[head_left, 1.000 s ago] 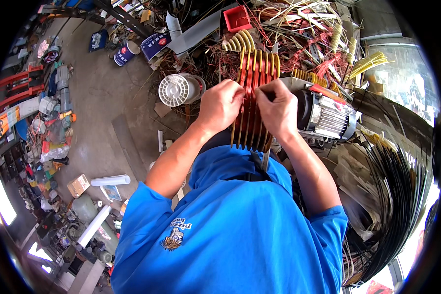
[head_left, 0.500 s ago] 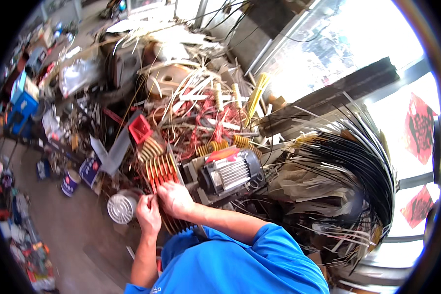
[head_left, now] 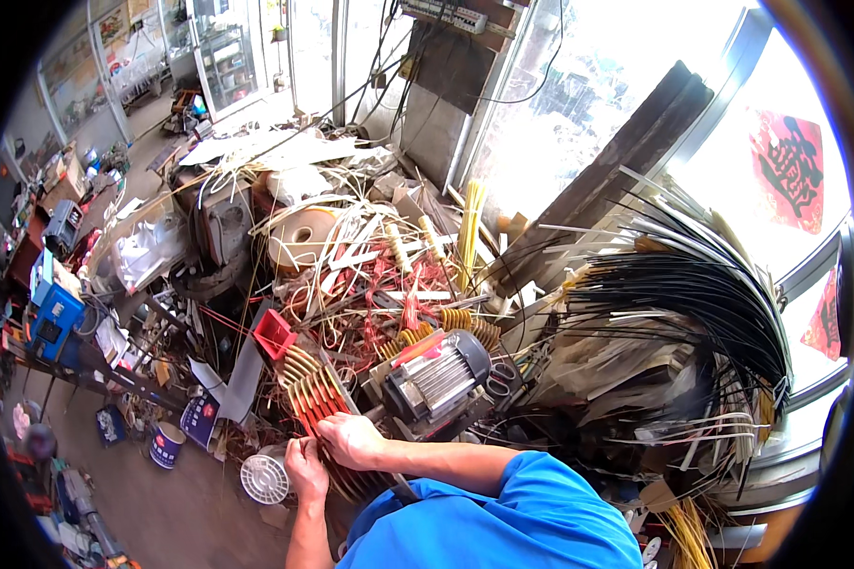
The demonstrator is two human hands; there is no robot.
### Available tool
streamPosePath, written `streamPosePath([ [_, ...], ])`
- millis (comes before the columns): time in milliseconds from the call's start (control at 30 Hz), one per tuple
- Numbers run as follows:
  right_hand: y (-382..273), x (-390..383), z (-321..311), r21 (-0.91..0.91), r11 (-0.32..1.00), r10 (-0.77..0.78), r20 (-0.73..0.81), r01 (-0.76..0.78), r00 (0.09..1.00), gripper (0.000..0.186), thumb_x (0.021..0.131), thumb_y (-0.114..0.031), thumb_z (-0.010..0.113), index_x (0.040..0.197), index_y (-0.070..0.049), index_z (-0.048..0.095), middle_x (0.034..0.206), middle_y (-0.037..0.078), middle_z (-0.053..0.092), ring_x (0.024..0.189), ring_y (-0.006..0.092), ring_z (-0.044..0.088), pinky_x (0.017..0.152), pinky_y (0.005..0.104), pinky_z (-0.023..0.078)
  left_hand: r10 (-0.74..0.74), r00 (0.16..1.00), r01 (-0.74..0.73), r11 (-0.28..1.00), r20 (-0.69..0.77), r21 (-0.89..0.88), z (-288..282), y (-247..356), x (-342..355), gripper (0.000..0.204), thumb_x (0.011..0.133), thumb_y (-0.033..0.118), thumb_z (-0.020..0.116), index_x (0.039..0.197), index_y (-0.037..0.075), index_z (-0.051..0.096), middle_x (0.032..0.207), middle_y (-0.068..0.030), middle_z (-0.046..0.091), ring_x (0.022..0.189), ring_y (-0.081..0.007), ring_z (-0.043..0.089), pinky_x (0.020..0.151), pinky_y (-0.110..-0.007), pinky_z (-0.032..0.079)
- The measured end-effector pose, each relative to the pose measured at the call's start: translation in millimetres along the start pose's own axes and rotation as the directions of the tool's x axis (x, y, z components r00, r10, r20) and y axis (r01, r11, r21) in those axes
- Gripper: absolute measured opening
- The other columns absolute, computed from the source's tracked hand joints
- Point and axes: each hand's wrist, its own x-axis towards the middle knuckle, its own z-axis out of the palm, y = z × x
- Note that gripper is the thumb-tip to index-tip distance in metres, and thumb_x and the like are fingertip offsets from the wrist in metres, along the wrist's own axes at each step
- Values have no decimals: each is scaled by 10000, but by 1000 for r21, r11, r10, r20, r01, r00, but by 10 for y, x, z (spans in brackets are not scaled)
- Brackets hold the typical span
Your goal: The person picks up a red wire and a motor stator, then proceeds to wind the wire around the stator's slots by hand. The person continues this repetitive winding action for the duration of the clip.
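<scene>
Both hands are closed on a fan of orange-red copper winding coils point(head_left: 318, 398) at the front of a cluttered workshop heap: the left hand point(head_left: 306, 471) pinches the lower strands from the near side, while the right hand point(head_left: 351, 439) lies over the bundle with its fingers curled around the wires, the two hands close together and almost touching. The coils rise upward and to the left of the hands, their loops lined up side by side and apparently already shaped; by the look of it, the sorting or tying of the bundle is under way rather than finished, since the strands are loose at the grip. Just right of the hands sits a finned electric motor point(head_left: 438, 377) with a red-and-white strip across its top. A white fan cover point(head_left: 264, 478) lies on the floor just left of the hands, near a blue-and-white tin point(head_left: 167, 444). Behind them spread a tangle of wire offcuts point(head_left: 370, 303), a roll of tan tape point(head_left: 304, 237) and, well to the right, a thick sheaf of black insulating sleeves point(head_left: 702, 303).
</scene>
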Motion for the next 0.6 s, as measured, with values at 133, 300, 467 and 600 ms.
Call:
streamPosePath([
  [133, 40, 101, -75, -68, 986, -151, 53, 154, 987, 138, 743, -154, 627, 831, -63, 571, 856, 107, 578, 866, 313, 581, 747, 404, 490, 81, 997, -81, 993, 13, 81, -15, 12, -44, 111, 907, 51, 576, 831, -31, 579, 772, -157, 578, 684, -331, 578, 625, -402, 454],
  [300, 129, 236, -27, -153, 959, -229, 72, 238, 971, 144, 758, -195, 603, 835, -78, 570, 875, 106, 575, 884, 303, 583, 764, 407, 478, 122, 990, -133, 976, 73, 173, 4, 70, -41, 182, 908, 74, 576, 763, -28, 534, 759, -197, 567, 681, -403, 551, 627, -444, 432],
  [467, 111, 170, -154, -177, 968, -159, 119, 179, 980, 136, 827, -217, 589, 851, -84, 577, 868, 112, 582, 877, 301, 592, 765, 408, 476, -229, 950, 266, 950, 211, -166, -172, -54, 99, 206, 941, 162, 595, 904, -34, 648, 653, -1, 529, 614, -100, 490, 561, -296, 410],
  [600, -37, 17, -114, -180, 958, -192, 167, 221, 967, 155, 833, -231, 597, 870, -81, 609, 874, 102, 594, 874, 295, 597, 764, 411, 472, -137, 947, 196, 964, 292, -182, -260, -113, 258, 194, 962, 106, 546, 1049, -23, 662, 756, -22, 638, 676, -84, 552, 629, -257, 459],
])
